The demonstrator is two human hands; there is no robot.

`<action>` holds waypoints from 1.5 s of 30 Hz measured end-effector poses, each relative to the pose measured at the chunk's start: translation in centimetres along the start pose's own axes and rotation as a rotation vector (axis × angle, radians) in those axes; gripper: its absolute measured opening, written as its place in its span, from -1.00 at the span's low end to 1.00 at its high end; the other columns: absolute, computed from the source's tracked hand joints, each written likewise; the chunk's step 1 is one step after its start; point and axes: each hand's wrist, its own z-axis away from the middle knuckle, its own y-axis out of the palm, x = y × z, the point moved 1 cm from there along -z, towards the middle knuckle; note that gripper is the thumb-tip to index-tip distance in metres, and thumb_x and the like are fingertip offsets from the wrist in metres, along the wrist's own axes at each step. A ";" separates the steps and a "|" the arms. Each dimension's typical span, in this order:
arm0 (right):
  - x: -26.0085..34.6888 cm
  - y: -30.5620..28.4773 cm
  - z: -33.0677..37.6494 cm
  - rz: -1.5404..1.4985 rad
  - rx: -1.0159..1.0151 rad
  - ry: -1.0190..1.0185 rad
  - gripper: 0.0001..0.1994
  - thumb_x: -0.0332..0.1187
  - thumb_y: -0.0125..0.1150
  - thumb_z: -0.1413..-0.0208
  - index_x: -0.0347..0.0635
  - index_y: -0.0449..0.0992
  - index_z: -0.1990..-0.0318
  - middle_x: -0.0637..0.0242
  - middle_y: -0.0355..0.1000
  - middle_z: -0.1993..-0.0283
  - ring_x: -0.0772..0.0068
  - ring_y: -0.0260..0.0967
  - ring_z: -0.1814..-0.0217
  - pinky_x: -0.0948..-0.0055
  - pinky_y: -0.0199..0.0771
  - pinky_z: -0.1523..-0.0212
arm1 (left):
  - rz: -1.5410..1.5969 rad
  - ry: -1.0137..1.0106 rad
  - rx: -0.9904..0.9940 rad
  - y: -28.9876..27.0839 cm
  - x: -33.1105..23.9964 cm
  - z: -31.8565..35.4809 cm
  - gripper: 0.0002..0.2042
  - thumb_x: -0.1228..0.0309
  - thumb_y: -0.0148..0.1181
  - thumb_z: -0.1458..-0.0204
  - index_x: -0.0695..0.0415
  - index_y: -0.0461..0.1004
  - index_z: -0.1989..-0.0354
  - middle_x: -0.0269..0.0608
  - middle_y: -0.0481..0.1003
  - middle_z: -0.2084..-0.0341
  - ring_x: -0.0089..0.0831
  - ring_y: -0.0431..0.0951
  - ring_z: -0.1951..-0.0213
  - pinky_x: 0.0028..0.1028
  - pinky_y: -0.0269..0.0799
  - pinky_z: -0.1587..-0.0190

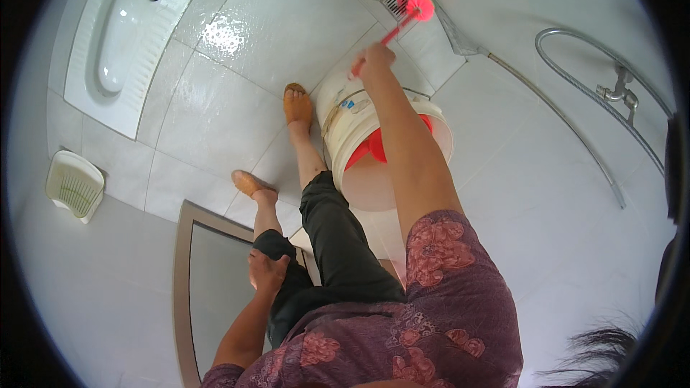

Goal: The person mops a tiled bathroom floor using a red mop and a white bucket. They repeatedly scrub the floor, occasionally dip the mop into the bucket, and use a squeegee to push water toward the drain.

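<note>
My right hand point(375, 61) is closed round the handle of a toilet brush point(420, 7) with a bright pink-red round head. The brush head is beside a square floor drain point(395, 4) near the wall. Below my outstretched right arm stands a large white bucket point(346, 147) with a wire handle. Something red point(368, 148), partly hidden by my forearm, is inside the bucket. My left hand point(267, 271) holds nothing and rests on my bent knee in dark trousers, with its fingers spread over the cloth.
A white squat toilet point(154, 65) is set in the wet tiled floor at the left. Beside the left wall is a small plastic basket point(75, 185). A framed door point(185, 280) is at lower left. A metal shower hose point(575, 34) and tap point(619, 92) are on the right wall.
</note>
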 end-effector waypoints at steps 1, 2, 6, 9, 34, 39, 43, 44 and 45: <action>0.6 -1.7 -0.3 -0.081 0.016 0.027 -0.92 -0.51 -0.12 0.04 -0.26 0.15 0.38 0.10 0.17 0.62 0.12 0.24 0.67 0.05 0.12 0.79 | -0.002 -0.002 0.000 0.0 0.0 0.0 -0.26 0.08 0.29 0.35 0.41 0.17 0.10 0.18 0.34 0.17 -0.01 0.43 0.13 -0.26 0.42 0.11; 1.4 -3.0 -0.7 -0.093 -0.004 0.045 -0.93 -0.50 -0.13 0.03 -0.26 0.16 0.39 0.12 0.16 0.63 0.13 0.24 0.66 0.06 0.12 0.79 | -0.005 -0.004 -0.018 0.0 -0.1 0.0 -0.27 0.08 0.29 0.35 0.40 0.18 0.10 0.17 0.35 0.17 -0.01 0.43 0.13 -0.26 0.42 0.11; 4.7 -2.3 -1.3 -0.152 0.006 0.113 -0.95 -0.48 -0.14 0.00 -0.25 0.16 0.42 0.17 0.12 0.66 0.19 0.23 0.65 0.11 0.14 0.80 | -0.044 0.001 -0.017 -0.1 -0.2 0.0 -0.24 0.07 0.30 0.36 0.41 0.17 0.06 0.17 0.35 0.16 -0.01 0.43 0.12 -0.26 0.43 0.12; 5.0 4.3 -0.1 -0.185 0.144 0.068 -0.92 -0.45 -0.14 -0.02 -0.27 0.15 0.40 0.16 0.13 0.67 0.20 0.21 0.67 0.12 0.15 0.79 | -0.065 0.002 0.013 -0.1 -0.2 -0.1 -0.18 0.06 0.30 0.35 0.43 0.14 -0.02 0.18 0.35 0.15 -0.01 0.44 0.12 -0.26 0.43 0.12; 0.5 -3.5 -1.2 0.111 0.144 0.039 -0.95 -0.44 -0.13 -0.01 -0.16 0.27 0.39 0.24 0.17 0.62 0.29 0.21 0.66 0.33 0.12 0.76 | 0.015 -0.004 -0.040 0.3 0.5 -0.2 -0.27 0.09 0.31 0.37 0.37 0.18 0.10 0.15 0.35 0.17 0.00 0.44 0.15 -0.23 0.43 0.13; 0.4 -7.3 -3.3 -0.384 -0.074 0.228 -0.98 -0.45 -0.14 0.00 -0.13 0.23 0.39 0.21 0.17 0.60 0.29 0.16 0.71 0.36 0.05 0.81 | 0.007 0.018 -0.060 0.2 0.6 -0.2 -0.32 0.10 0.31 0.37 0.35 0.19 0.15 0.15 0.35 0.19 0.00 0.44 0.16 -0.23 0.43 0.14; 2.4 -4.8 -2.2 -0.292 -0.073 0.134 -0.95 -0.46 -0.15 0.00 -0.13 0.17 0.36 0.15 0.16 0.57 0.23 0.14 0.69 0.28 0.10 0.76 | 0.020 0.041 -0.068 0.0 0.5 -0.2 -0.33 0.11 0.31 0.37 0.34 0.19 0.15 0.15 0.35 0.19 0.00 0.44 0.16 -0.23 0.43 0.14; 3.0 -3.4 -1.4 -0.224 0.028 0.083 -0.95 -0.48 -0.16 0.00 -0.15 0.13 0.37 0.15 0.14 0.59 0.28 0.09 0.71 0.28 0.10 0.75 | 0.027 0.046 -0.076 -0.1 0.4 -0.2 -0.32 0.11 0.31 0.37 0.34 0.19 0.15 0.15 0.35 0.19 0.00 0.44 0.16 -0.23 0.43 0.15; 3.3 -2.1 -0.3 -0.148 0.042 0.070 -0.93 -0.50 -0.17 0.00 -0.17 0.09 0.38 0.15 0.13 0.61 0.32 0.05 0.73 0.27 0.09 0.75 | 0.024 0.033 -0.065 -0.1 0.4 -0.1 -0.32 0.11 0.31 0.37 0.35 0.19 0.14 0.15 0.35 0.19 0.00 0.44 0.16 -0.23 0.44 0.15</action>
